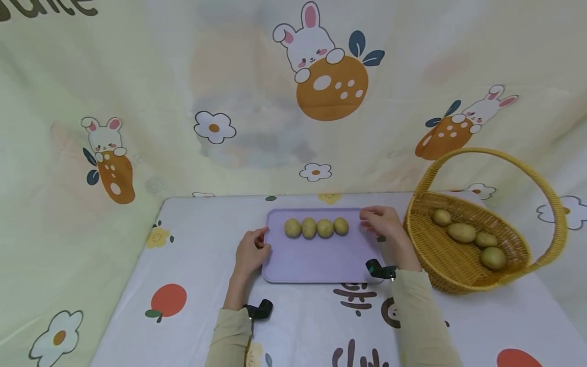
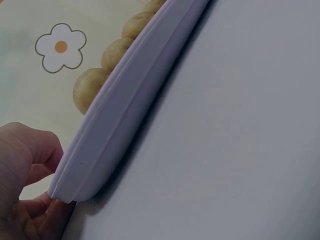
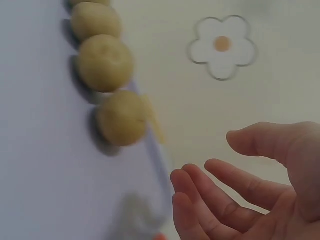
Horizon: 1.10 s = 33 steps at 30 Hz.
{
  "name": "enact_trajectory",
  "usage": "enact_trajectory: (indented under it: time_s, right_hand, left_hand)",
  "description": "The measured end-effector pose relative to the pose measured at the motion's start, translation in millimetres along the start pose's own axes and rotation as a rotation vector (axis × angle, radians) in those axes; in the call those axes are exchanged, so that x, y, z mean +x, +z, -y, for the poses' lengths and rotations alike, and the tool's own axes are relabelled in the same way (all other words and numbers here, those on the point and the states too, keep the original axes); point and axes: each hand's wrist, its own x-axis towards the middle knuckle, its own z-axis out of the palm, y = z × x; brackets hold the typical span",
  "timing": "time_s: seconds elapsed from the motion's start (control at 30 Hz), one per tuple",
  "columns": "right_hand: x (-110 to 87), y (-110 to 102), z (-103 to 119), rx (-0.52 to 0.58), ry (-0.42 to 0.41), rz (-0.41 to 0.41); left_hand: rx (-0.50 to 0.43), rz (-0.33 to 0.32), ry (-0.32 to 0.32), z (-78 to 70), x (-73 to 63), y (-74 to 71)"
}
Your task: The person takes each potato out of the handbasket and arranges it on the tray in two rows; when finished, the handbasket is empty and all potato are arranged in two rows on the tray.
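Note:
A lilac tray (image 1: 316,262) lies flat on the table with several potatoes (image 1: 309,228) in a row along its far side. My left hand (image 1: 250,252) grips the tray's left edge. In the left wrist view, the thumb and fingers (image 2: 42,145) meet round the rim near its corner. Over the tray's far right corner is my right hand (image 1: 384,224), its fingers loosely extended and apart. The right wrist view shows nothing held between its thumb and fingers (image 3: 220,205); the rightmost potato (image 3: 121,118) sits a short way from the fingertips.
To the right of the tray stands a yellow wicker basket (image 1: 428,250) with a tall arched handle (image 1: 513,158). Several more potatoes (image 1: 461,232) lie in it, close to my right forearm. A patterned cloth (image 1: 202,244) covers the table, and a printed curtain (image 1: 257,76) hangs behind.

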Motion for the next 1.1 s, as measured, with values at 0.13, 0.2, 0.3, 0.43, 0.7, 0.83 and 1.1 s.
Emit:
enact_trajectory:
  time_s: [0.13, 0.2, 0.3, 0.43, 0.7, 0.83, 1.1]
  right_hand:
    - [-4.1, -17.2, 14.1, -0.04, -0.023, 0.005]
    - [-5.8, -28.2, 20.7, -0.041, -0.053, 0.005]
    - [-8.2, -46.5, 27.4, -0.021, -0.091, -0.008]
    - [-10.9, -74.2, 23.0, 0.013, -0.109, -0.037]
    - [-19.7, -122.9, -17.6, 0.241, -0.046, -0.107]
    - [-26.7, -141.7, -35.3, 0.155, 0.043, -0.209]
    - [-35.4, -167.7, -53.5, -0.199, 0.185, -0.359]
  left_hand:
    - [0.001, -0.011, -0.003, 1.6, 0.0, -4.0]
    - [0.001, -0.015, -0.001, 2.6, 0.1, -5.3]
    - [0.0, -0.025, 0.009, 3.7, -1.1, -7.0]
    - [-0.005, -0.03, 0.018, 5.5, -4.1, -7.8]
    - [0.0, -0.033, 0.013, 6.9, -9.3, -8.4]
    - [-0.006, -0.03, 0.01, 5.6, -11.8, -9.8]
    - [-0.001, -0.016, 0.009, 4.7, -11.0, -8.4]
